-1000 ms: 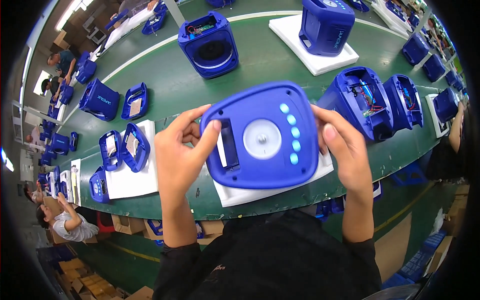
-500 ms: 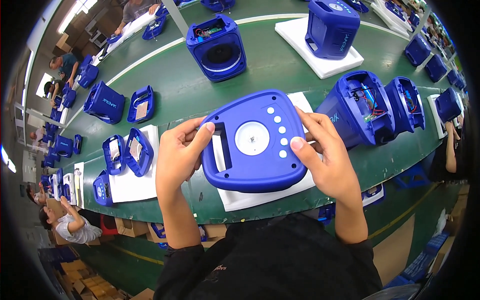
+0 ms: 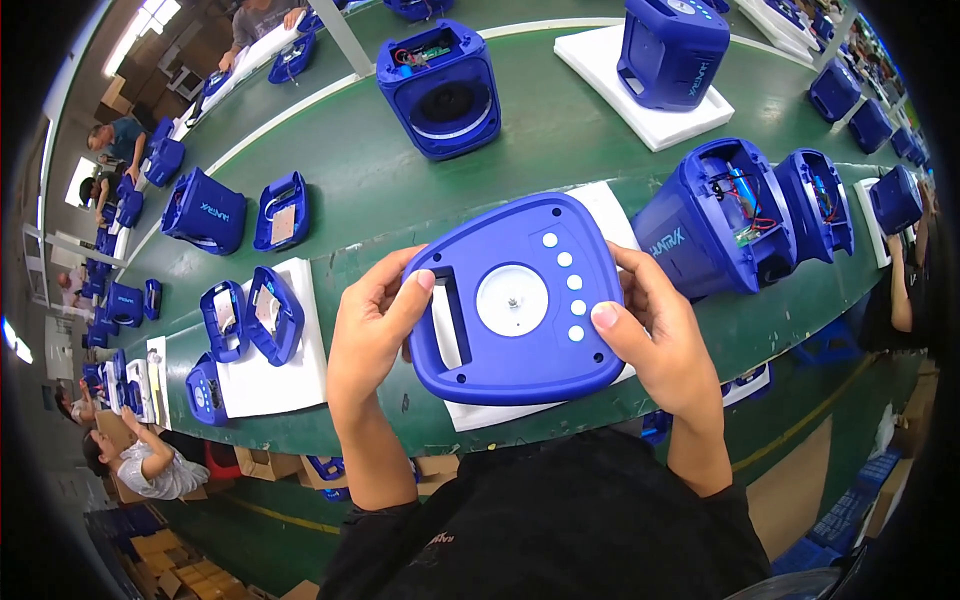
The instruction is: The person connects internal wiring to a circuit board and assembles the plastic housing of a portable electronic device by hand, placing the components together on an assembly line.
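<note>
Both my hands hold up a blue plastic speaker top panel [image 3: 520, 360] over the bench, its outer face toward me. At its centre is a round white recess [image 3: 512, 302] with a small metal shaft in the middle. A row of several white round buttons [image 3: 574, 283] runs along the right side. My left hand [image 3: 375, 310] grips the edge by the handle slot [image 3: 452, 318], thumb on top. My right hand [image 3: 665, 325] grips the opposite edge, its thumb near the lower buttons. Fingers under the panel are hidden. A white foam sheet [image 3: 490, 412] shows below it.
Right of the panel stand two open blue speaker housings [image 3: 690, 235] with wires inside. Another open speaker [image 3: 445, 100] stands ahead. Two more panels [image 3: 275, 315] lie left on white foam [image 3: 270, 380]. Green conveyor belt [image 3: 560, 110] runs beyond; other people work along the line.
The panel and both hands have shifted slightly down and to the right in the picture. My grip on both edges looks the same.
</note>
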Demonstrator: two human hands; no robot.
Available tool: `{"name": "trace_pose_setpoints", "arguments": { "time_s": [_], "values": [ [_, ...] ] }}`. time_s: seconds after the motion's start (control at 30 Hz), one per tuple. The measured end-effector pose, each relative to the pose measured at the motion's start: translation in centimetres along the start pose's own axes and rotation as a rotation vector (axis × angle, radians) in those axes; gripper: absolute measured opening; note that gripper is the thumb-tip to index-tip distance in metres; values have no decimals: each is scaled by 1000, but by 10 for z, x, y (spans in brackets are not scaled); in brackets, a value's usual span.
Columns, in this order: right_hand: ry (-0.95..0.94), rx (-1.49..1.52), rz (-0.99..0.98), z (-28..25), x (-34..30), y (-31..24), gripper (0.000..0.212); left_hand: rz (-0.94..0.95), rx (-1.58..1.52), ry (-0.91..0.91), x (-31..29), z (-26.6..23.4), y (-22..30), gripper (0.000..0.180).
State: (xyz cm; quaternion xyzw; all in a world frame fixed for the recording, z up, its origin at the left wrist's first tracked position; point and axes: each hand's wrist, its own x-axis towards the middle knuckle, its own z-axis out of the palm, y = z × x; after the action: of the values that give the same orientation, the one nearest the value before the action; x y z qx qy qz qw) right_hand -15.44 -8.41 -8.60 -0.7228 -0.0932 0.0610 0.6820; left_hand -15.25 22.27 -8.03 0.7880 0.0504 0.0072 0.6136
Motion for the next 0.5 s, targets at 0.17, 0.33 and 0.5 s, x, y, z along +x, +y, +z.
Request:
{"name": "trace_pose_setpoints", "arguments": {
  "time_s": [0.17, 0.33, 0.5],
  "values": [
    [16, 101, -20, 7, -5, 10, 79, 54, -250, -102, -2, 4, -1, 45],
    [5, 1, -44, 18, -11, 4, 88, 53, -277, -116, -8, -9, -18, 50],
    [20, -76, -218, 17, -17, 7, 97, 118, -258, -187, -31, 2, -22, 88]
  ]
}}
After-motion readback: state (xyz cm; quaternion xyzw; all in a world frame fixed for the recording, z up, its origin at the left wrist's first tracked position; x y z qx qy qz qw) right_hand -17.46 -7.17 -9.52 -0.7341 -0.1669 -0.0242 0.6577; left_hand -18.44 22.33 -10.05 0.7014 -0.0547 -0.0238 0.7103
